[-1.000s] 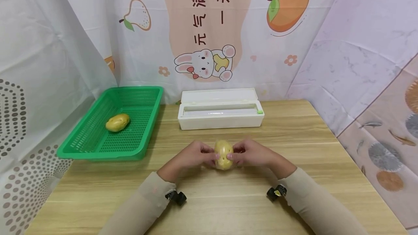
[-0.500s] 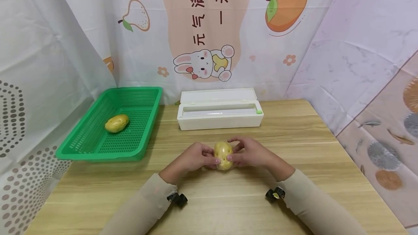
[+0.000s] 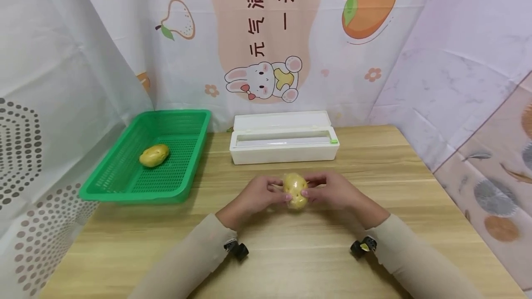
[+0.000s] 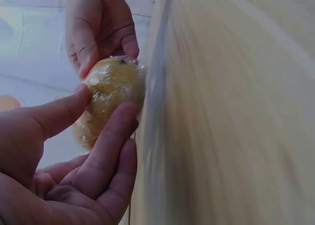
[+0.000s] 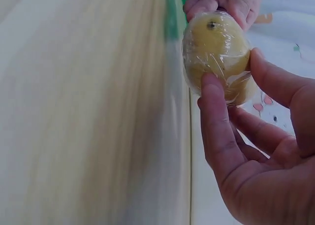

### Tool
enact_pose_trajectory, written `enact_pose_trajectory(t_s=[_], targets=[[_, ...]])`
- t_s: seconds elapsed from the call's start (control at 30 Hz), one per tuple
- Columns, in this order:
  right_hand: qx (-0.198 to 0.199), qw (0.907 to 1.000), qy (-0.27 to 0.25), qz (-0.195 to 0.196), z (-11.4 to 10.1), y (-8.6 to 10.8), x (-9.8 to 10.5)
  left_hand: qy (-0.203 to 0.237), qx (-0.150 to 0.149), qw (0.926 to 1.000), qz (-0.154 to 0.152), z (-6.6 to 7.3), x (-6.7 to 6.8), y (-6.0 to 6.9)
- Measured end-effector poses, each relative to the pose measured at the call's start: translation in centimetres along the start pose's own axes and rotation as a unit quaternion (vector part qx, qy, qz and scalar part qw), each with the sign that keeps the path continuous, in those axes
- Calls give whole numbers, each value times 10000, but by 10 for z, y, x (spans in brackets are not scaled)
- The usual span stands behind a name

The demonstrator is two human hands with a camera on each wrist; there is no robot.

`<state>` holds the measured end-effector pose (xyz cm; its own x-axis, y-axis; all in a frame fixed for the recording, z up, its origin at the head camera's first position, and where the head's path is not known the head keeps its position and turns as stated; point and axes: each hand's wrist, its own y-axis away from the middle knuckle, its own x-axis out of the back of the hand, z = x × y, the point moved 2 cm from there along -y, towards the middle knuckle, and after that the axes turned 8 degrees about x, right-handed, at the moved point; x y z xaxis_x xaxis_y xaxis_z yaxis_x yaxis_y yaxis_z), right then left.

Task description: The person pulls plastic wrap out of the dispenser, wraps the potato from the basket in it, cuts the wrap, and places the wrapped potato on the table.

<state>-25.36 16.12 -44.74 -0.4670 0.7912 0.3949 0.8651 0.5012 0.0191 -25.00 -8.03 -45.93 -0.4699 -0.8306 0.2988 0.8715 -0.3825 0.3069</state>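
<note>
A yellow potato [image 3: 295, 187] wrapped in clear plastic film is held between both hands over the middle of the table. My left hand [image 3: 266, 194] pinches its left side, thumb on the near face. From the other side my right hand [image 3: 330, 190] pinches it the same way. In the left wrist view the film on the potato [image 4: 110, 84] looks wrinkled and shiny. The right wrist view shows the wrapped potato [image 5: 216, 50] with a dark spot near one end, gripped between thumb and fingers.
At the left stands a green plastic basket [image 3: 189, 183] with another potato [image 3: 154, 155] in it. Behind the hands is a white cling film box [image 3: 284, 153], its lid raised and a roll inside. A printed curtain [image 3: 183, 68] hangs behind the wooden table [image 3: 299, 262].
My right index finger, lifted off half a second ago, is back against the potato. Both hands still hold the potato; the whole view has shifted slightly.
</note>
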Motion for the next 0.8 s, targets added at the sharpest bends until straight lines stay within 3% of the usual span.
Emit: enact_pose_trajectory(t_s=[0.23,0.47,0.8], targets=[[-71,9997,183,170,1,15,32,830,-37,9960,-344,18,-24,-23],[-208,9997,148,43,4,23,64,722,-130,9967,-335,36,-44,-41],[-453,9989,57,107,24,36,109,1036,-57,9944,-221,53,-80,-72]])
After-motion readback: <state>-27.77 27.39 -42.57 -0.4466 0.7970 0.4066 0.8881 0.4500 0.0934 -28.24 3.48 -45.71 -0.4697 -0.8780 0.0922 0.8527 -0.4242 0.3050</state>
